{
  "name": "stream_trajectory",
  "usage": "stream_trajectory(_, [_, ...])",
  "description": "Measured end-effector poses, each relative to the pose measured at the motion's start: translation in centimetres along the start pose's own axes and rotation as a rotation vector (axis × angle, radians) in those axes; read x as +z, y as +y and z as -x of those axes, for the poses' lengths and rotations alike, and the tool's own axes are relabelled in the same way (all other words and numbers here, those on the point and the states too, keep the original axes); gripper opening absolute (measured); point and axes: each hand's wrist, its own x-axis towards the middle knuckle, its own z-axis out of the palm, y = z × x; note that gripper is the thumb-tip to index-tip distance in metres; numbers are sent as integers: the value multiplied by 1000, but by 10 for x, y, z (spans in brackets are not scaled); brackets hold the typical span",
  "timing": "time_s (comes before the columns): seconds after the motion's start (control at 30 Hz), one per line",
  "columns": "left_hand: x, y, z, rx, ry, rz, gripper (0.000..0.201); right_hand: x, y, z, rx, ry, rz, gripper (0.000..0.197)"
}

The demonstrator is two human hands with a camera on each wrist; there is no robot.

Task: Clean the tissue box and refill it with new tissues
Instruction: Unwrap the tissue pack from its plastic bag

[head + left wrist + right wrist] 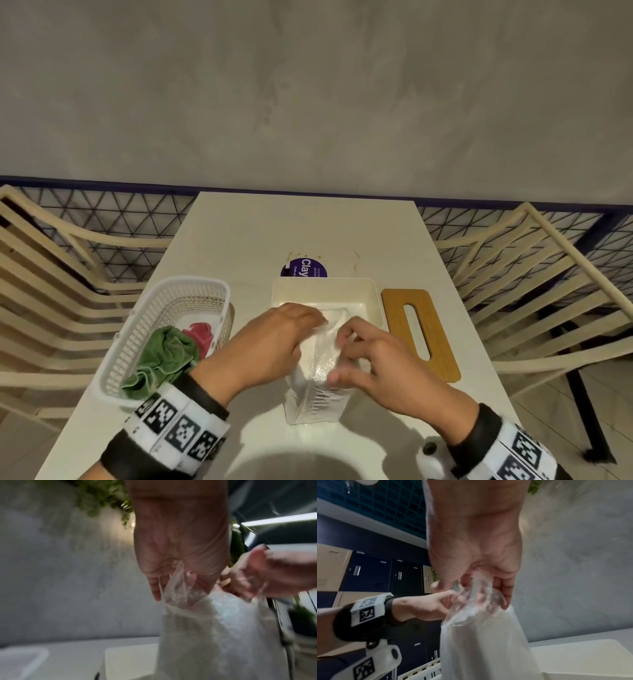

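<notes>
A pack of white tissues in clear plastic wrap (317, 380) stands on the table in front of the open cream tissue box (323, 291). My left hand (274, 339) pinches the wrap at the pack's top left, its fingers curled into the film (178, 588). On the top right, my right hand (363, 359) pinches the same wrap (479, 588). Both hands are close together over the pack. The wooden lid (419, 332) with a slot lies flat to the right of the box.
A white plastic basket (150, 342) at the left holds a green cloth (161, 359) and a red cloth (202, 335). A purple round sticker (303, 269) lies behind the box. Cream slatted chairs (534, 291) flank the white table (239, 240).
</notes>
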Motion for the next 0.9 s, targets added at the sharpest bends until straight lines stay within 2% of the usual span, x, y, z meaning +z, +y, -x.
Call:
stream_trajectory(0.07, [-3, 0, -5, -63, -4, 40, 49, 2, -4, -6, 36, 95, 8, 26])
stream_trajectory(0.17, [-2, 3, -7, -98, 34, 13, 40, 9, -5, -18, 155, 47, 11, 53])
stream_trajectory(0.2, [-1, 4, -8, -114, 75, 25, 33, 10, -5, -22, 204, 40, 0, 55])
stream_trajectory(0.27, [0, 5, -13, -174, 184, 113, 21, 11, -9, -29, 288, 67, -29, 39])
stream_trajectory(0.33, [-1, 7, -20, -262, 255, 153, 19, 12, -11, -32, 293, 135, -73, 11])
stream_trajectory(0.37, [-3, 8, -26, -294, 272, 132, 19, 13, -13, -31, 243, 171, -81, 4])
stream_trajectory(0.43, [-4, 7, -37, -349, 264, 72, 19, 15, -15, -24, 32, 214, -109, 8])
stream_trajectory(0.5, [-6, 3, -49, -395, 242, 65, 19, 18, -12, -11, -217, 140, -102, 10])
stream_trajectory(0.57, [-11, -2, -58, -450, 217, 121, 19, 25, -5, 3, -365, 38, -13, 12])
stream_trajectory(0.63, [-16, -4, -63, -501, 203, 202, 23, 31, 2, 13, -408, -9, 55, 10])
stream_trajectory(0.7, [-18, -4, -65, -539, 194, 301, 25, 33, 9, 17, -406, 11, 53, 10])
stream_trajectory(0.83, [-23, -8, -63, -548, 210, 577, 12, 29, 17, 18, -363, 30, 21, 14])
stream_trajectory(0.9, [-28, -8, -53, -521, 211, 623, 29, 28, 16, 18, -354, 6, -23, 25])
